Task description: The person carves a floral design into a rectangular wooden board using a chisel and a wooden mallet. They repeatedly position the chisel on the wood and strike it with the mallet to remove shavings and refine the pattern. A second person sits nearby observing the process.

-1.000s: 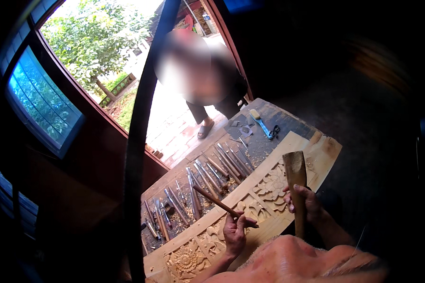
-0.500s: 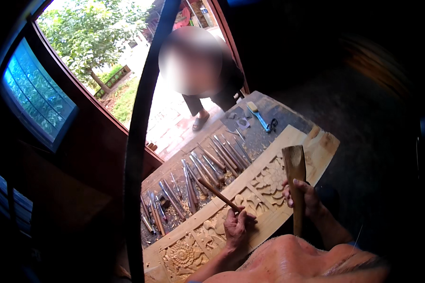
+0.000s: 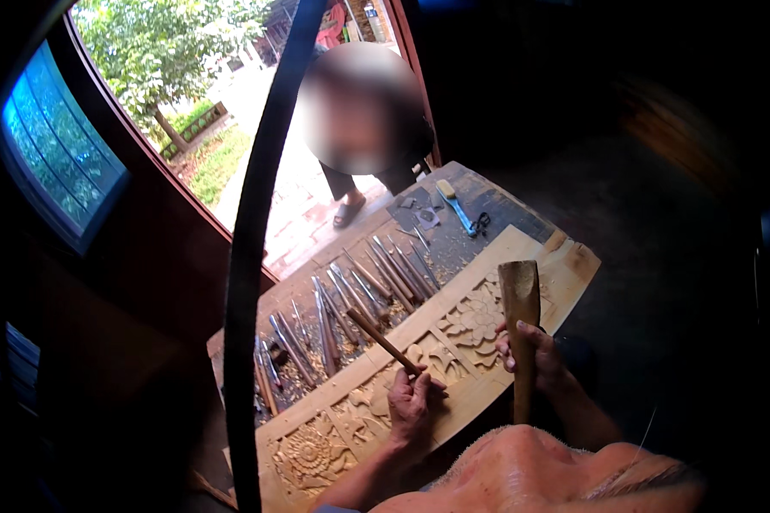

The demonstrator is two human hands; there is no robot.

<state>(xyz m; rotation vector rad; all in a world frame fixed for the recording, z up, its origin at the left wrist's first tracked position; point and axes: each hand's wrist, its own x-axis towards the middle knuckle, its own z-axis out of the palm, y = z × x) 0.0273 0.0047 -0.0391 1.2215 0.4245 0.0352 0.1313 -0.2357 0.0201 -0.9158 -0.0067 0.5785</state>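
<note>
A long pale wooden panel lies slantwise on the bench, carved with flowers and leaves in framed sections. On its middle part rests my left hand, fingers closed round a carving chisel whose wooden handle tilts up to the left. The chisel's tip is hidden by the hand. My right hand grips a wooden mallet at the panel's near edge. The mallet's broad squared end points up and its narrower part runs down past my fingers, apart from the chisel.
Several carving chisels lie in a row behind the panel among wood shavings. A blue-handled brush and a dark small item sit at the bench's far end. A person stands in the doorway. A dark strap crosses the view.
The whole scene has shifted slightly left in view. Both hands keep hold of the chisel and mallet, with little visible movement against the panel.
</note>
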